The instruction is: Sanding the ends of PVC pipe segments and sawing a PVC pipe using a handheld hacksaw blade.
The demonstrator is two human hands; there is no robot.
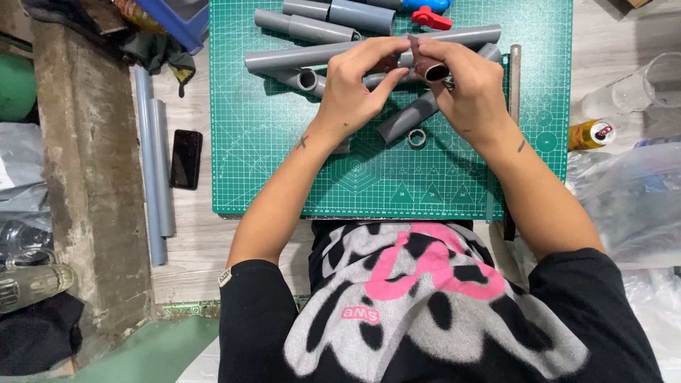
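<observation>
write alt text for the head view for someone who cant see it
Seen from above, a person's left hand and right hand together hold a small brown rolled strip over a green cutting mat strewn with grey plastic pipes. A black phone lies left of the mat.

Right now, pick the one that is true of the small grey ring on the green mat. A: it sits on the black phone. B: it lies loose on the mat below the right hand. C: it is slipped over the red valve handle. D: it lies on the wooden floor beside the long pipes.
B: the small grey ring lies flat on the green mat, just below the right hand, touching neither hand.
</observation>
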